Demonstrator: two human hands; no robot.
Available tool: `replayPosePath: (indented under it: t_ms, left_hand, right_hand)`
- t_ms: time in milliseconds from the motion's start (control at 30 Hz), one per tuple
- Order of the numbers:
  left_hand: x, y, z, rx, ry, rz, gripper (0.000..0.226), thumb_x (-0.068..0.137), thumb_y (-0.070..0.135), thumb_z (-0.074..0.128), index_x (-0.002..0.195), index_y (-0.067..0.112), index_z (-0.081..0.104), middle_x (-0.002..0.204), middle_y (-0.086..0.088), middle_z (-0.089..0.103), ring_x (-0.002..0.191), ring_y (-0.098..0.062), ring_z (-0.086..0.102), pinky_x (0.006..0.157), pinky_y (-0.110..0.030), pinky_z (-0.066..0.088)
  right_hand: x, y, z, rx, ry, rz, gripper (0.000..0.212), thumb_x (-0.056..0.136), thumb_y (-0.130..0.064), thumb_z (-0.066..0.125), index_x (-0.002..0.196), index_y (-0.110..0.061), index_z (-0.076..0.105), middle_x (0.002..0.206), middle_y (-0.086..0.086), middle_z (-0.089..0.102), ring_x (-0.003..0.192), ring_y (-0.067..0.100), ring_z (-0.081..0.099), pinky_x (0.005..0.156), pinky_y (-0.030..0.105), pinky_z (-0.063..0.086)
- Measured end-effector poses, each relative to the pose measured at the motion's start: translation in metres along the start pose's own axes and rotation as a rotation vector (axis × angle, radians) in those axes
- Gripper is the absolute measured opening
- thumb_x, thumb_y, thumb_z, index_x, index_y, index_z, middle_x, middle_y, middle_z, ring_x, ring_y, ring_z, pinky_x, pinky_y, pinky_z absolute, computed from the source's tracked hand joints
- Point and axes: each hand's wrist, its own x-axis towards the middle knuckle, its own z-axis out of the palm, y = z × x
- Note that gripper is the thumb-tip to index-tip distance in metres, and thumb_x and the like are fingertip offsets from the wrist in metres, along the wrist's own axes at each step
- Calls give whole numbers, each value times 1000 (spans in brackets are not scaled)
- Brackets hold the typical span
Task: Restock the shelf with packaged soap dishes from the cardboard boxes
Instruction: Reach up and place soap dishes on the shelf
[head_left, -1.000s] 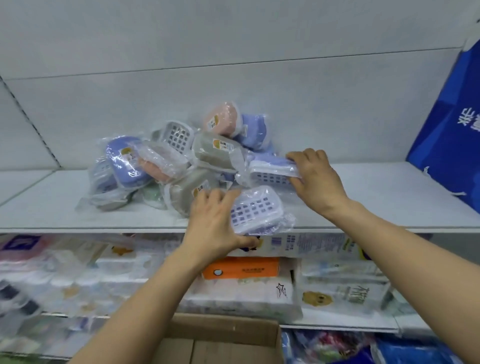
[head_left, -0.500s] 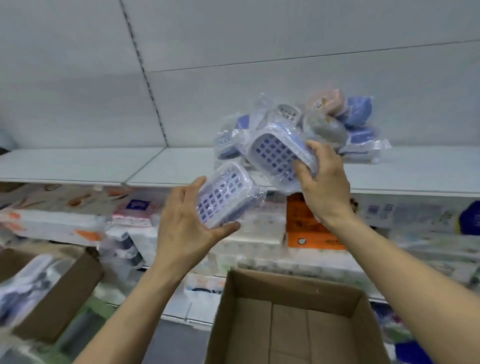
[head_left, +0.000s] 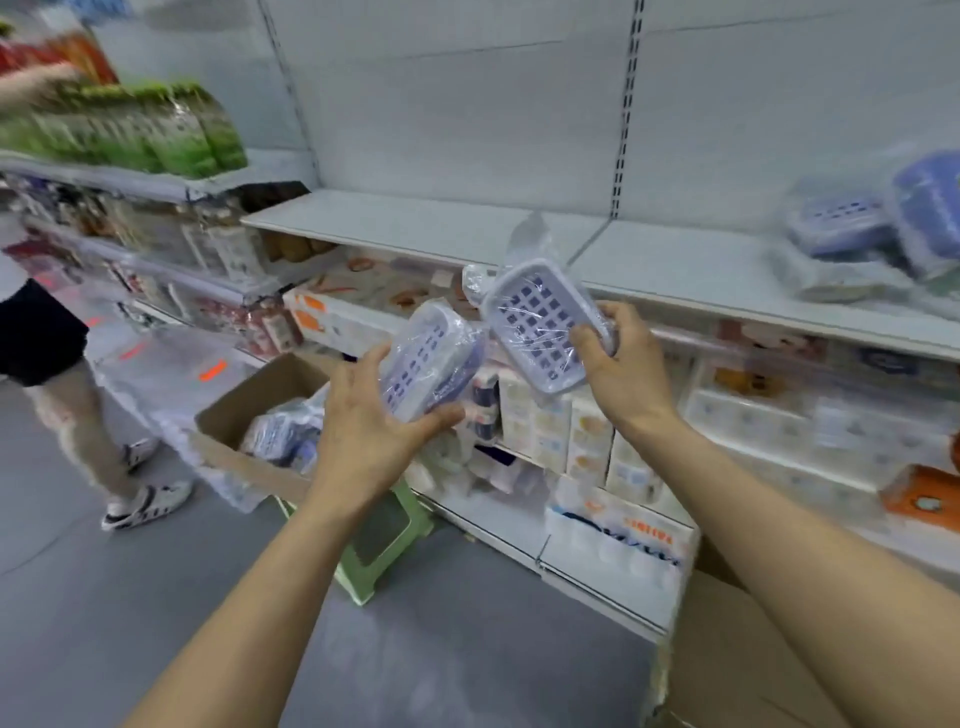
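Two wrapped soap dishes held mid-frame

Left hand (head_left: 374, 415) grips one soap dish (head_left: 434, 358); right hand (head_left: 621, 364) pinches another soap dish (head_left: 537, 325). Left of centre, an open cardboard box (head_left: 234, 415) holds more wrapped packs (head_left: 283, 434).

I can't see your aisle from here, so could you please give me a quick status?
Left hand and right hand each grip a wrapped soap dish. Shelf ahead bare. Passer-by far left, not blocking.
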Motion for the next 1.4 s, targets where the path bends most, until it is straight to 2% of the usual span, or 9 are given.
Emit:
replayPosePath:
  t_ms: [300, 433, 667, 800, 900, 1000, 1067, 1233, 1400]
  left_hand:
    - [118, -158, -33, -68, 22, -214, 99, 66, 84, 62, 144, 27, 40, 138, -3, 43, 124, -22, 47, 101, -40, 39]
    - [201, -234, -39, -85, -39, -311, 95, 62, 94, 53, 119, 19, 56, 115, -11, 60, 105, -31, 60, 78, -41, 48]
    - [291, -345, -58, -143, -47, -514, 51, 85, 54, 59, 121, 18, 54, 120, -6, 55, 101, -22, 54, 78, -35, 38]
    - [336, -422, -50, -131, -128, -629, 33, 93, 41, 57, 118, 21, 51, 122, -5, 51, 77, -4, 54, 62, -23, 37]
    - [363, -476, -35, -156, -208, -656, 55, 84, 53, 59, 127, 19, 53, 126, -6, 56, 86, -7, 59, 67, -22, 42]
    - [403, -542, -13, -122, -348, -730, 90, 62, 75, 55, 133, 20, 52, 133, -10, 54, 108, -25, 59, 86, -37, 47]
    - [429, -581, 2, -93, -462, -757, 89, 72, 73, 59, 141, 18, 46, 142, -14, 46, 119, -32, 53, 97, -41, 44]
    - [473, -662, 43, 37, -646, -794, 82, 82, 71, 56, 146, 23, 38, 145, -16, 34, 130, -38, 41, 107, -49, 39]
    - [500, -717, 82, 170, -732, -745, 81, 85, 70, 53, 149, 24, 32, 146, -13, 28, 135, -37, 29, 108, -49, 32]
  right_hand:
    - [75, -11, 190, 21, -178, 69, 17, 93, -37, 53, 106, -27, 56, 95, -15, 62, 90, 13, 62, 85, 48, 52]
    - [122, -7, 278, 35, -254, 148, 15, 95, -35, 51, 106, -25, 54, 95, -13, 61, 89, 13, 62, 84, 48, 53]
    - [181, -7, 414, 40, -399, 322, 17, 97, -26, 46, 114, -24, 48, 104, -1, 63, 86, 15, 63, 78, 39, 55]
    - [199, 4, 496, 0, -471, 426, 24, 97, -26, 45, 120, -18, 47, 107, 3, 61, 89, 21, 64, 64, 31, 51]
    - [205, 15, 550, -14, -511, 530, 32, 87, -41, 50, 115, -26, 47, 100, -1, 64, 82, 22, 65, 62, 38, 55]
    - [213, 34, 617, -4, -492, 641, 24, 96, -33, 53, 115, -22, 46, 95, -5, 64, 63, 7, 61, 45, 20, 47]
    - [214, 49, 661, -4, -471, 702, 26, 97, -30, 55, 119, -18, 47, 101, -2, 66, 53, 0, 59, 41, 16, 42]
    - [216, 76, 768, -24, -406, 928, 30, 94, -33, 59, 115, -17, 46, 117, 4, 64, 92, 22, 66, 79, 39, 56]
    - [218, 98, 843, -82, -419, 1031, 40, 95, -35, 59, 124, -12, 44, 120, 10, 63, 98, 29, 67, 85, 46, 57]
